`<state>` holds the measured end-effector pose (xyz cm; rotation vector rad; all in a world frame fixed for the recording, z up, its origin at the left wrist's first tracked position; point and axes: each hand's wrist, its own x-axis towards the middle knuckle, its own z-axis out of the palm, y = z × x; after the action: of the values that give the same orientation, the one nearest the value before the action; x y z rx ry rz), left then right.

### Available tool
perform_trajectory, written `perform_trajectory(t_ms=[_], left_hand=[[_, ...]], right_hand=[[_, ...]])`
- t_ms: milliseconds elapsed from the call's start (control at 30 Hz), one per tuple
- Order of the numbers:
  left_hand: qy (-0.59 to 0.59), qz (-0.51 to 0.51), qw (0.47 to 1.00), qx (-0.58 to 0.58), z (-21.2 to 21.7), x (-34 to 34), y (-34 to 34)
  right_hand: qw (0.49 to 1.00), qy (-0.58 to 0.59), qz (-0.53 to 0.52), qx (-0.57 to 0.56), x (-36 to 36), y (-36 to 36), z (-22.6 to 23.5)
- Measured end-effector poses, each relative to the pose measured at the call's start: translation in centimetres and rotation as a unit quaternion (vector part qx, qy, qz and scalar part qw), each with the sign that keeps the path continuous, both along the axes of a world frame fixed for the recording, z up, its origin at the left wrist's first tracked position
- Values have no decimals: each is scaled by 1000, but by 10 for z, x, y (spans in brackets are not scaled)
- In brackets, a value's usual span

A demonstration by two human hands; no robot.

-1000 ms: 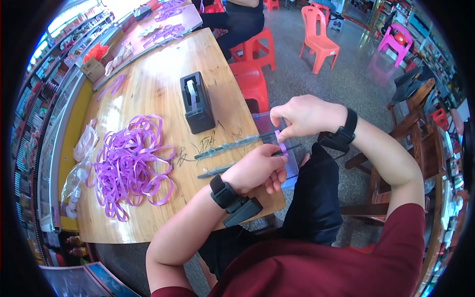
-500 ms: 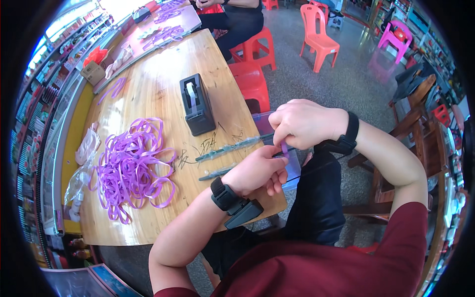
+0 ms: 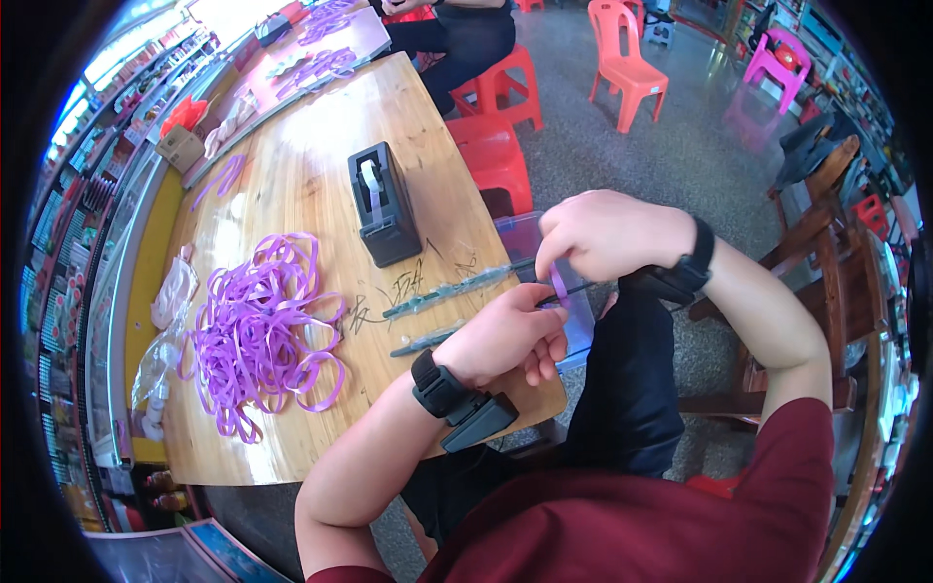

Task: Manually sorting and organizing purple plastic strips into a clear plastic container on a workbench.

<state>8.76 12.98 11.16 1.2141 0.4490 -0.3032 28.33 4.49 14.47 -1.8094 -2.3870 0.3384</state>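
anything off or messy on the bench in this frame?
Nothing looks damaged or spilled. The purple bands lie in a loose tangled heap on the wooden table, not sorted. The black tape dispenser stands upright. The left hand and right hand hold two thin sticks and a purple strip at the table's edge.

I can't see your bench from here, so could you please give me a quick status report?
Left hand and right hand both pinching a purple strip around two thin sticks. Tape dispenser and purple strip pile sit apart, nothing obstructing.
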Motion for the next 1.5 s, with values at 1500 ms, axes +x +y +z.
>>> perform_trajectory(t_ms=[1500], left_hand=[[14, -28, 999, 22, 6, 1, 0]], right_hand=[[348, 908, -189, -138, -50, -31, -138]])
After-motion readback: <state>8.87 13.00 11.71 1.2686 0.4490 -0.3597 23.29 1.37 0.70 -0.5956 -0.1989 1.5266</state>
